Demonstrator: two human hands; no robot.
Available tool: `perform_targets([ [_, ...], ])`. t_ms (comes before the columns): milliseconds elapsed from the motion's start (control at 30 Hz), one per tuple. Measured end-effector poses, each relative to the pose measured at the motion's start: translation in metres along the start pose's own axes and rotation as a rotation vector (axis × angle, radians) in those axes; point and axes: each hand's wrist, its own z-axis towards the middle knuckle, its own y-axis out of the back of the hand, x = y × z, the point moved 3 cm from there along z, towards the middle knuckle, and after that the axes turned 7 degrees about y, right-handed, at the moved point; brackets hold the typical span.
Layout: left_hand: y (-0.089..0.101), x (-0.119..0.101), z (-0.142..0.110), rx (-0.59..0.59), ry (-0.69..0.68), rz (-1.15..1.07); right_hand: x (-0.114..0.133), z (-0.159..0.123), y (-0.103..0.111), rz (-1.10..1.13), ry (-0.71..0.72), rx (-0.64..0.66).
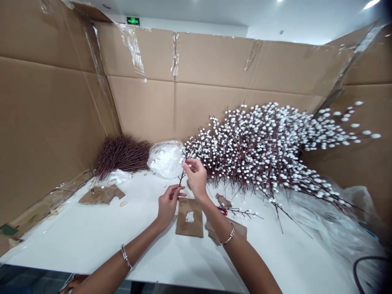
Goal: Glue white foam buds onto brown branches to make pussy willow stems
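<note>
A: In the head view, what is held?
B: The left hand [167, 205] pinches a dark twig [181, 178] low on its stem. The right hand [196, 176] is curled at the upper part, fingertips nearly together; their exact grip cannot be told.
A: The twig's position?
B: Above the bench [122, 232], between front and back edges. Along the back edge, from the left corner: bare stems [122, 156], a clear bag [166, 160], white-budded branches [260, 151].
</note>
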Motion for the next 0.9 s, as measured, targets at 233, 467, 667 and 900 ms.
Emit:
perform_targets([
  [233,0.012,-0.004,0.006,-0.128,-0.098,0.135,0.017,0.002,-0.012,-0.159,0.153,0.065],
  [467,0.014,-0.006,0.003,-0.149,-0.211,0.278,0.029,0.0,-0.01,-0.283,0.288,-0.036],
  [667,0.023,-0.029,0.011,-0.066,-0.35,0.593,0.029,0.014,0.005,-0.006,0.199,-0.021],
  [900,0.048,-0.052,0.121,-0.206,-0.119,1.053,0.039,0.029,0.023,0.229,0.11,0.1],
])
